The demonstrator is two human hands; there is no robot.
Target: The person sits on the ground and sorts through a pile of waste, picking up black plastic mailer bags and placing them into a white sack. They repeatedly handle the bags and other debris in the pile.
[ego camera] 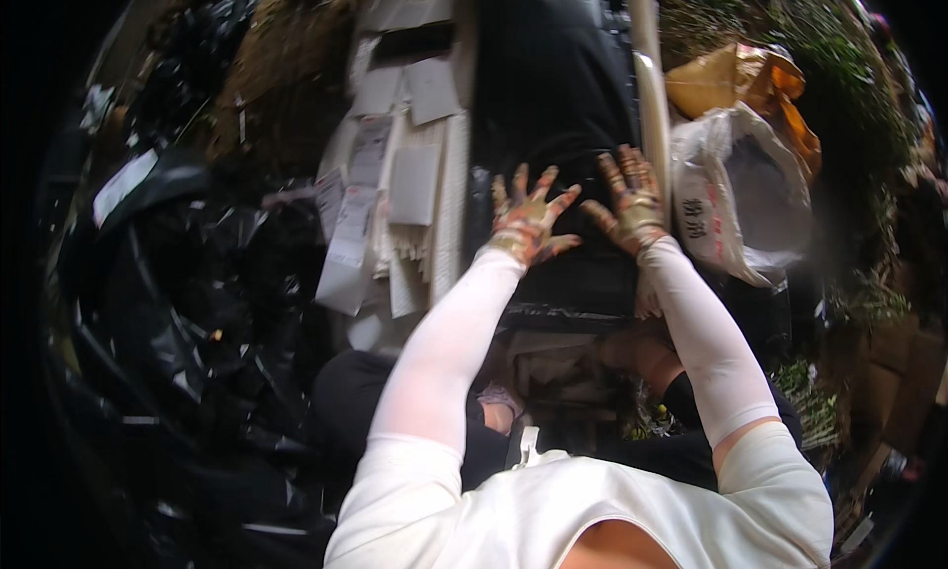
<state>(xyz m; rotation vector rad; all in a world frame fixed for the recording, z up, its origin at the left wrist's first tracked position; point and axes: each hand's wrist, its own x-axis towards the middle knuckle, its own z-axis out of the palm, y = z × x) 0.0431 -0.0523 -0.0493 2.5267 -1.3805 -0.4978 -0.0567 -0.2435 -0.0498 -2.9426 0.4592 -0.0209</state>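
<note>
My left hand [529, 217], in a patterned glove, lies spread on a long black plastic sheet [552, 87]. To its right, my right hand [631, 202] wears a matching glove, fingers apart, near the sheet's right edge. Both hands are palm down and hold nothing; how firmly they press cannot be told. Along that edge runs a pale rail or tube [653, 102]. Left of the sheet sit a stack of white cards or thin boards [412, 185] and printed paper labels [355, 217] bearing writing.
On the right, an open white woven sack [703, 198] stands before an orange-yellow bag [703, 87]. Cut green stems [822, 43] are heaped beyond. Crumpled black plastic [222, 273] covers the left side. Cardboard [892, 354] lies at lower right.
</note>
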